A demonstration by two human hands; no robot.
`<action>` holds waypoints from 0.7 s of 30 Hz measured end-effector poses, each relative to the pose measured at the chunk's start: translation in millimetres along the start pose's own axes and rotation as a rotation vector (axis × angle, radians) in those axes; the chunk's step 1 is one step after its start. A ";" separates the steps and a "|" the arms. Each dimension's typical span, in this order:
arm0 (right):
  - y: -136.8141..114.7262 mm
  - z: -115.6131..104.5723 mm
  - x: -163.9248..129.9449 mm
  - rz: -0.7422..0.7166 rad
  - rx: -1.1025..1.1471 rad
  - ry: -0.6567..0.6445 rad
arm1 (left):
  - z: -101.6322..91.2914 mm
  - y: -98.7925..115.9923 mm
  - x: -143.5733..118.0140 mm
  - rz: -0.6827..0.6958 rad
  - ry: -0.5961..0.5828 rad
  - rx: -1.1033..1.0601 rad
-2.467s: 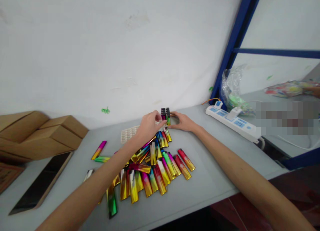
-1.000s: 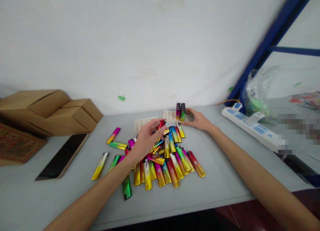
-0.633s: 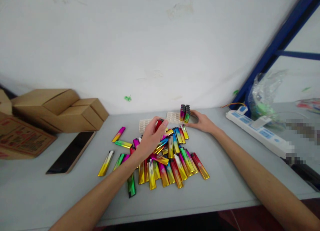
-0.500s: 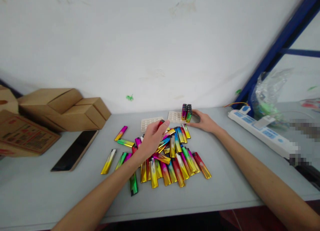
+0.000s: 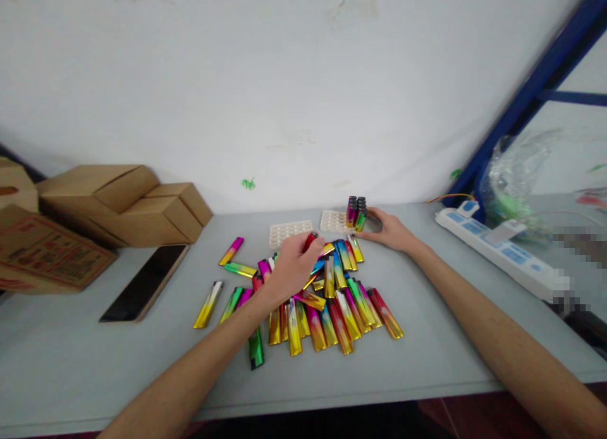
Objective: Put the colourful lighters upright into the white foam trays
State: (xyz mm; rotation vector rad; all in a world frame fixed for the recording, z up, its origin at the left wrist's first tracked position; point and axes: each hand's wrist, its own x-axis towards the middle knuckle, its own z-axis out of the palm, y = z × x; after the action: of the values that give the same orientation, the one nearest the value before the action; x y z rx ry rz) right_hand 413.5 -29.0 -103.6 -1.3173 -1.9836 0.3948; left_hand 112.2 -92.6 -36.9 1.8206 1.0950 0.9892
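Note:
A pile of shiny multicoloured lighters [image 5: 327, 300] lies on the grey table [image 5: 427, 357]. My left hand [image 5: 294, 268] hovers over the pile's far side, fingers closed on a red lighter [image 5: 310, 240]. Two white slotted trays sit behind the pile: an empty left tray [image 5: 289, 232] and a right tray [image 5: 333, 221]. Several lighters stand upright [image 5: 356, 212] in the right tray. My right hand [image 5: 389, 229] rests at that tray's right end, touching the tray and the standing lighters.
Brown cardboard boxes [image 5: 123, 205] and a printed box [image 5: 42, 259] stand at the left, with a dark phone [image 5: 145, 282] in front. A white power strip [image 5: 502, 254] and a clear plastic bag [image 5: 515, 179] lie at the right by a blue frame [image 5: 526, 91].
My left hand left the upright lighters, came back to the pile and picked up a red lighter. The right hand stayed at the tray. The camera view shifted left.

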 end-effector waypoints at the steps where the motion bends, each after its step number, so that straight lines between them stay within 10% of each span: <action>1: -0.2 -0.1 0.1 0.002 -0.006 -0.002 | -0.1 -0.9 0.1 -0.002 0.003 -0.009; 12: -0.8 1.4 1.6 -0.021 0.021 0.006 | 0.0 -2.4 9.2 -0.079 -0.145 -0.418; 21: -0.8 2.6 3.4 -0.079 0.093 0.013 | 11.2 -7.7 78.9 0.029 -0.206 -0.312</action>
State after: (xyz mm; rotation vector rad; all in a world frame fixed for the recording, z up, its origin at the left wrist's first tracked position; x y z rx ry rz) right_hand 410.4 -26.0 -103.6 -1.1772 -1.9760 0.4343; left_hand 145.5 -20.1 -30.6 1.6440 0.7454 0.9097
